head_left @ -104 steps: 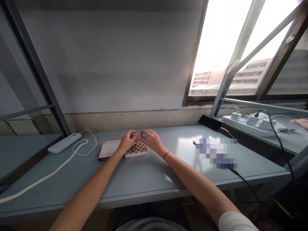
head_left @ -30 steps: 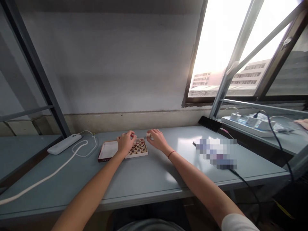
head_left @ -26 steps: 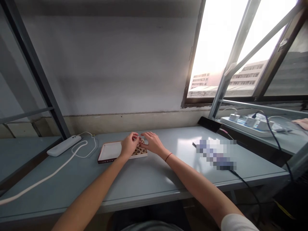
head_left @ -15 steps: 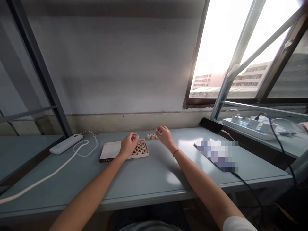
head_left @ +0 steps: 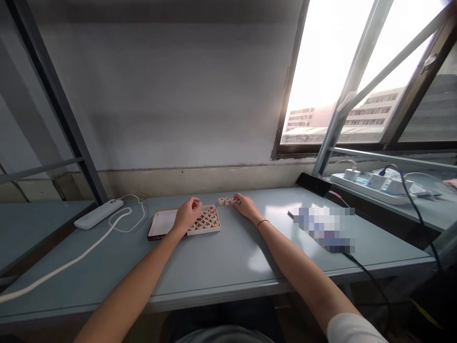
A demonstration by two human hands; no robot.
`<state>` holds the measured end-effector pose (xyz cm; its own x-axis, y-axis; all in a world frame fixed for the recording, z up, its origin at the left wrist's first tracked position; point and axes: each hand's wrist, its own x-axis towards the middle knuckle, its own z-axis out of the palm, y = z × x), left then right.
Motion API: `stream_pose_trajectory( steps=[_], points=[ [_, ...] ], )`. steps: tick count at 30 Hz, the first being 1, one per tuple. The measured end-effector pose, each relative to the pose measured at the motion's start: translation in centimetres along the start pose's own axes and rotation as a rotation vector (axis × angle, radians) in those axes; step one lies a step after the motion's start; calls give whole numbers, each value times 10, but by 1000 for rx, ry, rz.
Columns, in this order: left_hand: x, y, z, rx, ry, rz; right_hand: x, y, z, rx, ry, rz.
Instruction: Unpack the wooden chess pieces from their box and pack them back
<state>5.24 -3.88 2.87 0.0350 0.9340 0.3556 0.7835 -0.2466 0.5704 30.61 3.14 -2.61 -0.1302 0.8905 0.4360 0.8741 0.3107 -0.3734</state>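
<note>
Round wooden Chinese chess pieces (head_left: 206,218) with red and black characters lie in rows in a shallow white-walled box (head_left: 210,230). The box's lid (head_left: 166,221), white inside with a dark red edge, lies beside it on the left. Over the box's left part is my left hand (head_left: 186,214), fingers curled together; whatever is between them is hidden. To the right of the box, my right hand (head_left: 245,207) pinches a chess piece (head_left: 233,202) low at the desk. This piece is at the right end of a short row of chess pieces (head_left: 224,201).
A white power bank-like block (head_left: 98,214) with a white cable (head_left: 71,262) is on the left of the grey desk (head_left: 221,262). At right are a blurred-out flat device (head_left: 323,231) with a black cord, a dark bar and a power strip (head_left: 371,188) with plugs.
My right hand has come down to the desk with the chess piece, at the right end of the row. My left hand has shifted slightly left, uncovering more pieces in the box.
</note>
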Motion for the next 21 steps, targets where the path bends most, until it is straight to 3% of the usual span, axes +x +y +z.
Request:
stream_pose_trajectory(
  steps=[16,21],
  points=[
    [2,-2,-1,41,-45,-66,-3,-5,-1,-35,1,11],
    [6,-13,-3,223,-45,-19,-5,-14,-9,-84,132,16]
  ],
)
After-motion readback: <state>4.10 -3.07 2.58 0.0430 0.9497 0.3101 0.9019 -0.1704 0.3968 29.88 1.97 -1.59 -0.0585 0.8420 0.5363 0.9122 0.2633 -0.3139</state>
